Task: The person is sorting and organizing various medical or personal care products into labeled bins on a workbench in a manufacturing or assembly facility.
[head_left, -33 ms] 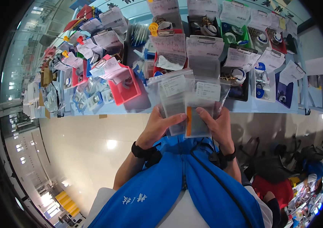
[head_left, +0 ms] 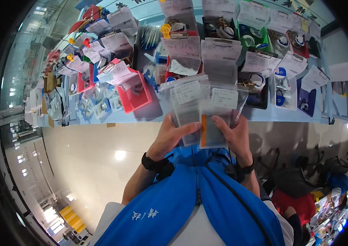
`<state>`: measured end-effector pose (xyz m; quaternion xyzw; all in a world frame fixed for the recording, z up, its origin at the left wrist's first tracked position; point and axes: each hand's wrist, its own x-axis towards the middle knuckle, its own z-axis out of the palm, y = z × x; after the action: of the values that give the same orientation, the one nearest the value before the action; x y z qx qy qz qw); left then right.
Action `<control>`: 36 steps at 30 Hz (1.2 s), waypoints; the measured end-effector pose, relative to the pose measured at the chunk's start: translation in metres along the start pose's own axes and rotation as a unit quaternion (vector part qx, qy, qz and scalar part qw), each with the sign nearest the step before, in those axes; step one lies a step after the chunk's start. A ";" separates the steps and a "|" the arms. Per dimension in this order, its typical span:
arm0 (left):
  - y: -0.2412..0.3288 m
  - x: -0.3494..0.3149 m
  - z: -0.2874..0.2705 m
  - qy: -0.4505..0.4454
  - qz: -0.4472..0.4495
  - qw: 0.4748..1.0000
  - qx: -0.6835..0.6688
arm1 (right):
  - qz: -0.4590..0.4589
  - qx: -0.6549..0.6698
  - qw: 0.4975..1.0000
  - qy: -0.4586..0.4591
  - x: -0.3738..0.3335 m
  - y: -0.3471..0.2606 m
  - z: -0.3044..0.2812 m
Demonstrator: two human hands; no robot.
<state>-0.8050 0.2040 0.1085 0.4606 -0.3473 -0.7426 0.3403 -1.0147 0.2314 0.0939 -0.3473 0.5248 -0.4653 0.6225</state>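
Two clear zip-lock bags with white labels are held side by side in front of my chest, near the table's front edge. My left hand (head_left: 172, 137) grips the left bag (head_left: 186, 110), its thumb lying across the lower front. The right bag (head_left: 219, 107) overlaps it and has an orange strip (head_left: 204, 130) along its lower left side; my right hand (head_left: 236, 134) pinches it with the thumb in front. Most fingers of both hands are hidden behind the bags. What the bags contain, beyond greyish flat shapes, I cannot make out.
Beyond the bags, a light-blue table (head_left: 165, 117) carries rows of coloured bins with clipped paper sheets. A red bin (head_left: 134, 96) stands left of the bags, a black bin (head_left: 258, 98) right. Small plastic packets (head_left: 96, 104) lie at the left. Chairs and a person (head_left: 294, 205) are at the lower right.
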 end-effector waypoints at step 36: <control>-0.053 0.079 -0.219 0.084 -0.131 0.960 -0.232 | -0.276 -0.555 0.764 0.179 0.419 0.002 0.067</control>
<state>-0.6402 0.1225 -0.0443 0.4714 -0.0717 -0.7994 0.3655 -0.9418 -0.1671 -0.0323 -0.6727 0.6744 -0.2983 0.0603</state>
